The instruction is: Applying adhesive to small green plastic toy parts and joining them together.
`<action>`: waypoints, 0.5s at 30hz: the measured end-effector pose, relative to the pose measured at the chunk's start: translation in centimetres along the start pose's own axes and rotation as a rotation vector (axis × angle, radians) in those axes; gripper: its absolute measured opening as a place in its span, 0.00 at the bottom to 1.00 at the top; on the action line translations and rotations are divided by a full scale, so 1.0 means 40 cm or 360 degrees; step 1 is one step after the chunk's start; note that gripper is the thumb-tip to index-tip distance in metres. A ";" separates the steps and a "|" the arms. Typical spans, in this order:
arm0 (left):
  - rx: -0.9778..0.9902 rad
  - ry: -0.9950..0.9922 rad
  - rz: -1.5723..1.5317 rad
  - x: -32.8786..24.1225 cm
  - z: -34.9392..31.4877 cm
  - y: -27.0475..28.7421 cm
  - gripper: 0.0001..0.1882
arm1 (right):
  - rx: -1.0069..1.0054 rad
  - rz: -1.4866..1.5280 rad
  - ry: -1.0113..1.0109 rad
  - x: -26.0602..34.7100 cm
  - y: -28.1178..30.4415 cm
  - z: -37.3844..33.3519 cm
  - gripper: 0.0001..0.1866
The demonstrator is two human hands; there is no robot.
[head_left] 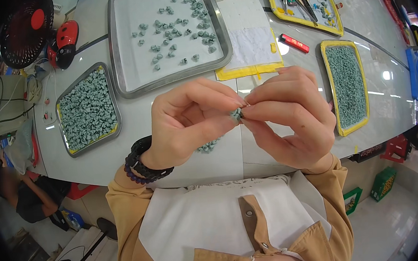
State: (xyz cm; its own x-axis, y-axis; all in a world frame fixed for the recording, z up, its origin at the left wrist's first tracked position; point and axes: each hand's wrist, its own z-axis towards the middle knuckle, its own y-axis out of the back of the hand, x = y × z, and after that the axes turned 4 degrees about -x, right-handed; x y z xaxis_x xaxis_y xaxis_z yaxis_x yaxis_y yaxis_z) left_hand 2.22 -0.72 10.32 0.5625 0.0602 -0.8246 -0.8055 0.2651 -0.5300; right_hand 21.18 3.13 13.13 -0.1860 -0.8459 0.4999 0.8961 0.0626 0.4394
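My left hand (181, 123), with a dark bracelet at the wrist, pinches a small grey-green piece (236, 113) between thumb and fingertips. Opposite it, my right hand (297, 115) is closed in a pinch, its thumb and finger meeting at the same piece. Something thin and pale shows at the right fingertips, too small to name. Both hands are raised over the table's near side. Partly hidden below my left hand lies a heap of similar grey-green pieces (209, 146).
Beyond my hands, a large metal tray (130, 85) carries scattered grey-green pieces. A filled smaller tray (112, 91) stands left, a yellow-edged one (331, 90) right. White sheets (248, 42), a red cutter-like tool (294, 43), a tray of tools (337, 27) and a black fan (26, 29) lie around.
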 end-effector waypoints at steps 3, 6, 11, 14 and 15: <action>0.0024 -0.0049 0.0036 0.001 -0.003 0.003 0.12 | 0.0014 -0.0013 0.0010 0.002 0.000 0.000 0.16; 0.0049 -0.0059 0.0137 -0.003 -0.003 0.005 0.12 | 0.0029 -0.0032 -0.0001 0.004 0.002 0.001 0.16; 0.0037 -0.0106 0.0164 0.005 -0.003 0.001 0.12 | 0.0083 -0.0061 -0.0040 0.012 0.009 0.002 0.15; 0.0063 -0.0103 0.0203 0.006 -0.007 0.000 0.12 | 0.0097 -0.0104 -0.0039 0.016 0.011 0.000 0.15; 0.0066 -0.0105 0.0204 0.004 -0.007 -0.001 0.12 | 0.0104 -0.0104 -0.0037 0.017 0.012 0.002 0.15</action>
State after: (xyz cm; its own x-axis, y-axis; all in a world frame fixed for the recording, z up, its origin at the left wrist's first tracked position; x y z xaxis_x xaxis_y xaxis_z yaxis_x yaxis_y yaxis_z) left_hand 2.30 -0.98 10.16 0.4679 0.1590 -0.8694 -0.8637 0.2907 -0.4117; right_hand 21.45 2.61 13.74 -0.2532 -0.8366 0.4857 0.8537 0.0429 0.5191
